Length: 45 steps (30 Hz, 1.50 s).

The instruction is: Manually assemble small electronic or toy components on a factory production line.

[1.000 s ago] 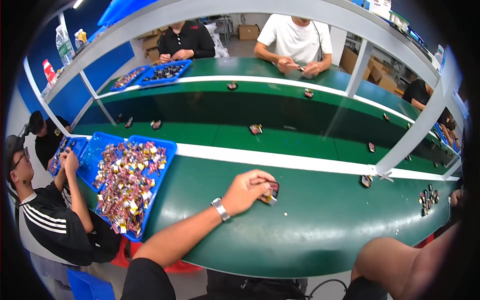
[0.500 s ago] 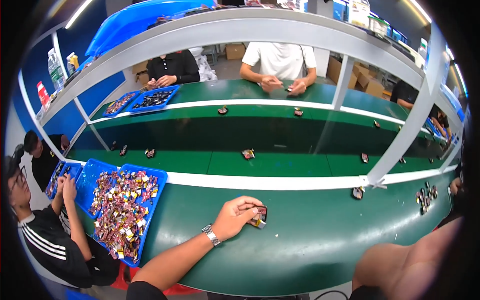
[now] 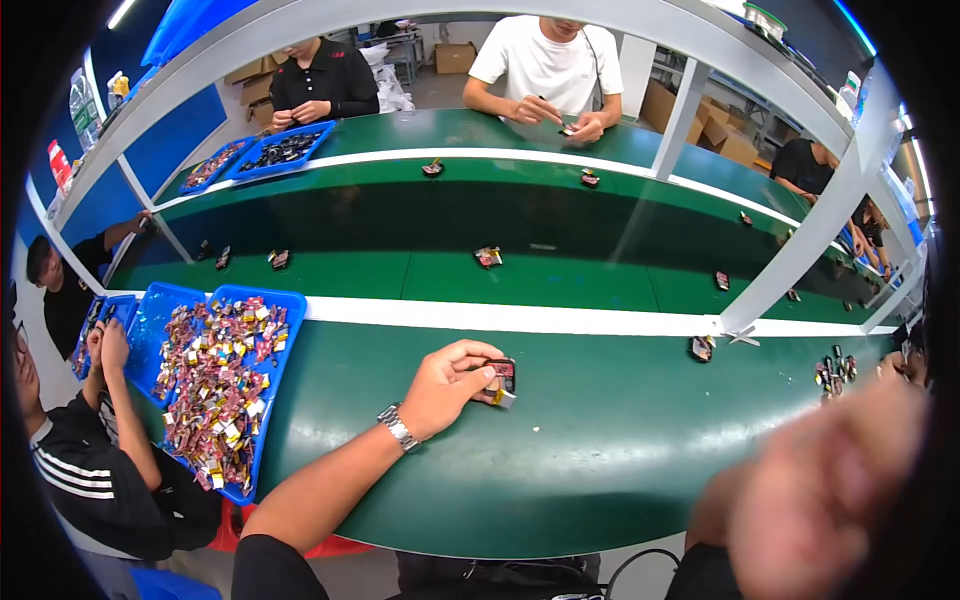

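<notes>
My left hand (image 3: 447,386), with a metal watch (image 3: 398,428) on the wrist, rests at the green bench. Its thumb and fingers pinch a small black-cased electronic part (image 3: 503,376), which has a reddish face and a silver-and-yellow tab at its lower end. My right hand (image 3: 825,490) is raised close to the camera at the lower right. Motion smears its fingers, so anything in them is hidden. Beyond that hand, a similar black-cased part (image 3: 701,348) lies by the white rail, and a cluster of black parts (image 3: 835,373) lies farther right.
A blue tray (image 3: 262,400) heaped with small reddish and yellow pieces stands left, beside a person (image 3: 90,470). Past the white rail (image 3: 520,316), a green belt (image 3: 560,285) carries scattered parts. People work across it. A grey post (image 3: 800,230) rises at the right.
The whole scene has shifted upward and slightly left in the picture. My right hand has risen closer to the camera and blurred. My left hand keeps its pinch on the part.
</notes>
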Motion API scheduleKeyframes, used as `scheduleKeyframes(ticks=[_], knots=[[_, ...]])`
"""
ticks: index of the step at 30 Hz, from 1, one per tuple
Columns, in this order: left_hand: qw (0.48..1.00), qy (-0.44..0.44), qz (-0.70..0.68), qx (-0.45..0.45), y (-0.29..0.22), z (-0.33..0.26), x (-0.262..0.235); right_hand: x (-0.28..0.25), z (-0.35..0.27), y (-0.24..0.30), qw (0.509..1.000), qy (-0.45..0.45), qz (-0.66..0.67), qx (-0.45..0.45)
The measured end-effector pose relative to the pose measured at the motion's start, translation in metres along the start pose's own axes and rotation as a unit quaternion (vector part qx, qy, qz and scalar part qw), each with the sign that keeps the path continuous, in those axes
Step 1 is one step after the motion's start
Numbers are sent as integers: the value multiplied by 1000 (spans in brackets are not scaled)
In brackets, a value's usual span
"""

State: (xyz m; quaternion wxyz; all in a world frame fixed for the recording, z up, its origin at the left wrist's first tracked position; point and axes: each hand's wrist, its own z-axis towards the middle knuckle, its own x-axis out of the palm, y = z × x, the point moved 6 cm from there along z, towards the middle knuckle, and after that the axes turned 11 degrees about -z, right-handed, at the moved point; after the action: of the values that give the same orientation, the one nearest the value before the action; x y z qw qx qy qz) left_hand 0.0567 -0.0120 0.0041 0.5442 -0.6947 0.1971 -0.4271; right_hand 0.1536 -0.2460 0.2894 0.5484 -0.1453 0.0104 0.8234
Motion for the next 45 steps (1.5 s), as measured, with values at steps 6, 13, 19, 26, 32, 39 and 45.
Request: scheduleKeyframes(ticks=[6,13,19,26,32,39,45], knots=[[999,5,-47,-10,3,-1,-4,170,-178,-68,849,286,140,422],[997,10,-68,19,4,-2,-11,199,-218,-58,809,280,194,480],[999,-17,-48,20,0,1,-10,196,-214,-52,838,239,186,453],[999,-31,3,35,6,-2,-12,192,-207,-41,870,237,138,409],[992,-89,26,88,-8,-1,-18,206,-231,-148,802,198,140,545],[996,-32,49,61,-3,3,-14,205,-275,-269,712,349,-83,604],[997,-46,30,54,-3,2,-25,276,-221,-186,821,355,-167,414]])
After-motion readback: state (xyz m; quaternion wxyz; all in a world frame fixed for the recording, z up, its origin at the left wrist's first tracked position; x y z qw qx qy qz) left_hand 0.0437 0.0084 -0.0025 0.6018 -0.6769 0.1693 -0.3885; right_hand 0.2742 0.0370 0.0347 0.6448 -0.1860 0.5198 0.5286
